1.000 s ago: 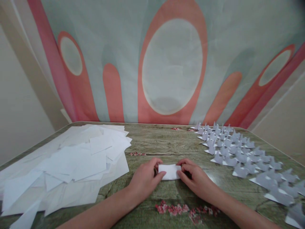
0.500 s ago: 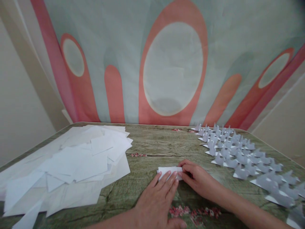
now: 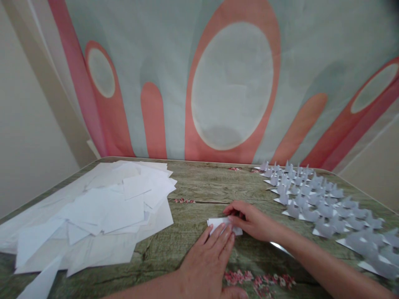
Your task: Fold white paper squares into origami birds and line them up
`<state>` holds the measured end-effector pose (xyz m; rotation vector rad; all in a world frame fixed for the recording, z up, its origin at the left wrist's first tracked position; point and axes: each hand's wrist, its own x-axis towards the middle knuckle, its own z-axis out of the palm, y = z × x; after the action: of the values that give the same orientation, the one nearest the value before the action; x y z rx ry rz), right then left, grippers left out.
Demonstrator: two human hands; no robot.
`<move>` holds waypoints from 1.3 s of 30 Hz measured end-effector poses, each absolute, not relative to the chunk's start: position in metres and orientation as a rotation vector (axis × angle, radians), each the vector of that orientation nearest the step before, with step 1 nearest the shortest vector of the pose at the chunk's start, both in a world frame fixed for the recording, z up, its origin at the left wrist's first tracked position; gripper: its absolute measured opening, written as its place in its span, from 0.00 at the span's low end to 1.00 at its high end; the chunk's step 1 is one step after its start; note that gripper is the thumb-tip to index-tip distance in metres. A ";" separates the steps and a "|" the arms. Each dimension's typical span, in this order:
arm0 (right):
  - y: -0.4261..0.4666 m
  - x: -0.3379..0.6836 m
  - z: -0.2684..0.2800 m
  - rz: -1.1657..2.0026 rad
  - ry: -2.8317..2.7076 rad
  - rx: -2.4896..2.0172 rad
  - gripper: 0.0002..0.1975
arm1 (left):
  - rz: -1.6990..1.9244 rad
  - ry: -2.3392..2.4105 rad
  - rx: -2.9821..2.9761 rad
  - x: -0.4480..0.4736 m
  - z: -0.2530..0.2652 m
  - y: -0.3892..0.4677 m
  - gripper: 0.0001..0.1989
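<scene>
A small folded white paper (image 3: 217, 221) lies on the table in front of me. My left hand (image 3: 209, 253) rests flat over its near side, fingers stretched out and pressing it down, thumb apart. At the paper's far right edge is my right hand (image 3: 246, 218), with thumb and forefinger close together on that edge and the other fingers curled under. The palm hides those curled fingers. Part of the paper is covered by my left fingertips.
A spread heap of loose white paper sheets (image 3: 124, 209) covers the table's left. Rows of folded white paper figures (image 3: 324, 203) stand along the right. Below my right forearm shows a shiny strip (image 3: 280, 248), kind unclear. A patterned cloth (image 3: 174, 83) hangs behind the wood-patterned table (image 3: 205, 182).
My right hand has shifted from the paper's right end to its far edge. The left hand stays pressed on the paper. The whole view has shifted slightly.
</scene>
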<state>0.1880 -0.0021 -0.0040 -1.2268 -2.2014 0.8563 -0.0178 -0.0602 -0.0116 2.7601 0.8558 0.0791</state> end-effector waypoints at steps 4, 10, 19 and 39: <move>-0.003 0.190 -0.006 0.836 -2.231 -1.191 0.08 | 0.076 0.856 2.751 -0.018 -0.012 -0.060 0.42; -0.008 0.196 -0.006 0.823 -2.219 -1.297 0.07 | 0.078 0.854 2.756 -0.018 -0.013 -0.060 0.42; -0.011 0.194 -0.011 0.746 -2.206 -1.219 0.07 | 0.064 0.780 2.758 -0.016 -0.010 -0.055 0.41; -0.010 0.194 -0.014 0.773 -2.185 -1.185 0.07 | 0.048 0.769 2.741 -0.017 -0.005 -0.055 0.42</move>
<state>0.1937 -0.0099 -0.0139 -1.1855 -2.1845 0.7725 -0.0171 -0.0551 -0.0050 2.7408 0.7689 0.0483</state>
